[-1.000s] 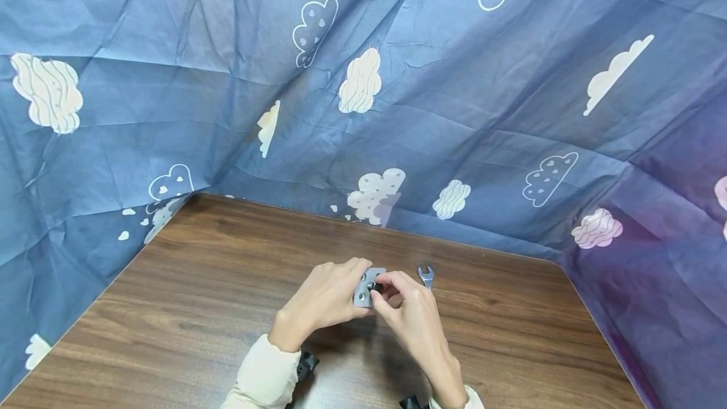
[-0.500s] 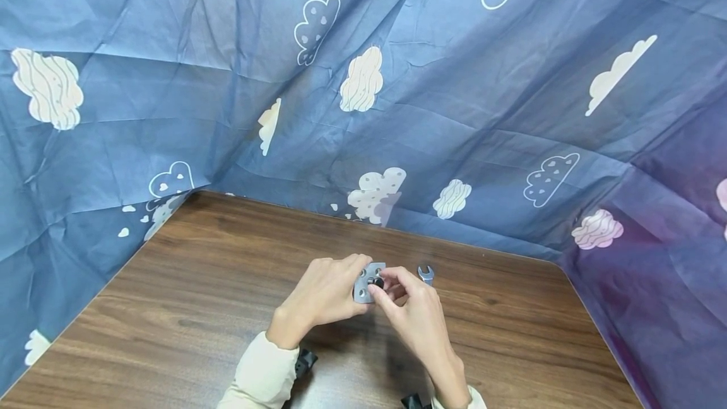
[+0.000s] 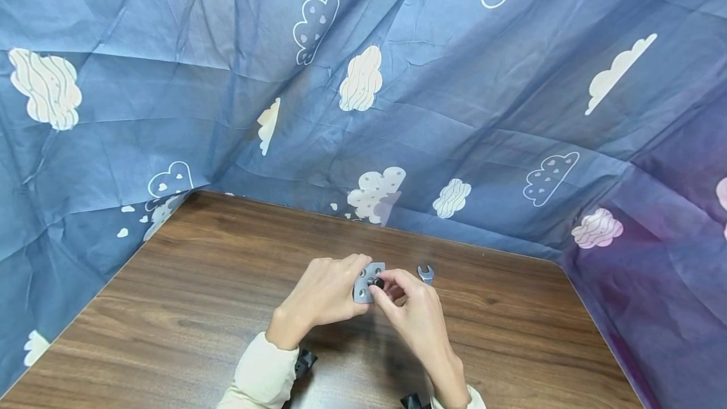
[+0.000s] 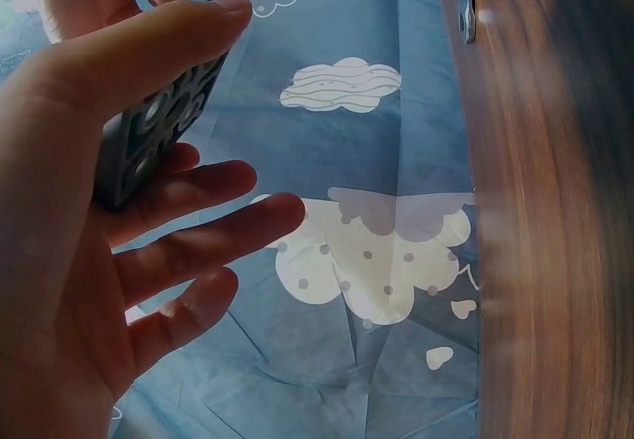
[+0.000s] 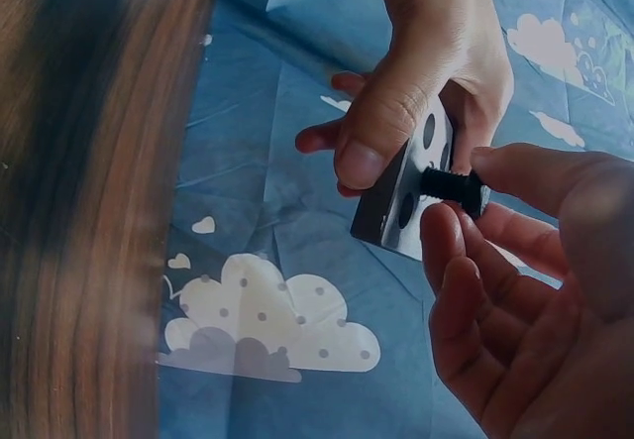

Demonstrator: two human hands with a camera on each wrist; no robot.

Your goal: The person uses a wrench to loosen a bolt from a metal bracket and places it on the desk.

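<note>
A grey metal block (image 3: pixel 361 294) with several round holes is held up above the table by my left hand (image 3: pixel 324 289), thumb along one edge and fingers behind. In the left wrist view the thumb presses on the dark block (image 4: pixel 117 166) while some fingers extend free. My right hand (image 3: pixel 417 311) pinches the head of a black bolt (image 5: pixel 458 187) between thumb and fingertips. The bolt's threaded shank points into the block's holed face; part of the thread shows outside. How deep its tip sits is hidden.
An open-ended wrench (image 3: pixel 426 274) lies on the wooden table (image 3: pixel 227 257) beyond my right hand. Blue cloth (image 3: pixel 426 112) printed with clouds hangs behind and at the sides. Black wrist gear (image 3: pixel 305 363) sits below the left sleeve.
Both hands and the block have risen slightly in the head view. My right fingers have shifted on the bolt, and more of its black head shows. Over the last half second little moves.
</note>
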